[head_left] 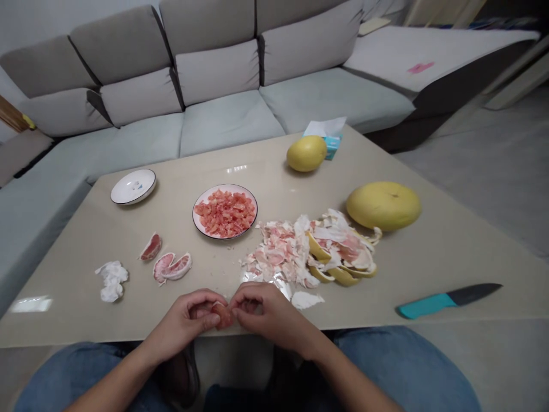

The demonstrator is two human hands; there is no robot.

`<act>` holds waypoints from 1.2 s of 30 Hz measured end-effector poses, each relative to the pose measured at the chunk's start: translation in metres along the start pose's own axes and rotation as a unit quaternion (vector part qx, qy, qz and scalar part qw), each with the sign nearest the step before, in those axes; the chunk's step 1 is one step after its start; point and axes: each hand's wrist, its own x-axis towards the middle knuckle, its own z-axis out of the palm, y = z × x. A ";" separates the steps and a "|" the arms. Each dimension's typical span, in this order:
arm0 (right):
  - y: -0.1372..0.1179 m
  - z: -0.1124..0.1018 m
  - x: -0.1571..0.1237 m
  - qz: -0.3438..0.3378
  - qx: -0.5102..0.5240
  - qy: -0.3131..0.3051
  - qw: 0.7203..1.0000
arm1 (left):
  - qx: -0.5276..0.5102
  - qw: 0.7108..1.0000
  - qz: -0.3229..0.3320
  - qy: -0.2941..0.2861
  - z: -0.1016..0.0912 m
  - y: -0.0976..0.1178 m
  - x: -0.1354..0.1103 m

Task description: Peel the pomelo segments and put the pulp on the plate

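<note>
"What's on the left?"

"Crumpled tissue (112, 280), then pomelo segments (164, 266) on the table (72, 320). Next, the left hand (193, 312): forearm slanting inward, fingers curled, pinching a pomelo piece (223, 317) between thumb and fingers."

"Where is that piece?"

"Between both hands, over the table's near edge."

"And the right hand (266, 315)?"

"Knuckles bent, thumb and fingertips pinching the piece's right side, forearm slanting in from the lower right. The peel heap (306, 252) lies just beyond; the knife (446, 298) is well apart, farther right."
</note>
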 end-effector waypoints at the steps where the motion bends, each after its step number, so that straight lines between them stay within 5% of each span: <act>1: 0.000 -0.001 0.000 -0.001 0.000 0.003 1.000 | 0.007 1.000 0.003 0.003 -0.001 0.000 0.000; 8: 0.002 0.002 0.000 -0.024 -0.001 0.027 0.999 | 0.109 0.991 0.060 0.058 -0.002 -0.001 0.000; 19: 0.003 0.007 0.000 -0.023 -0.050 0.024 0.998 | 0.172 0.981 0.074 0.054 0.002 0.001 0.000; 27: 0.003 -0.016 0.003 0.008 -0.008 0.057 0.998 | 0.020 0.998 0.021 0.051 -0.001 0.000 0.000; 36: 0.027 -0.046 0.003 -0.041 -0.281 0.173 0.943 | -0.189 0.980 -0.025 0.065 -0.007 0.001 -0.001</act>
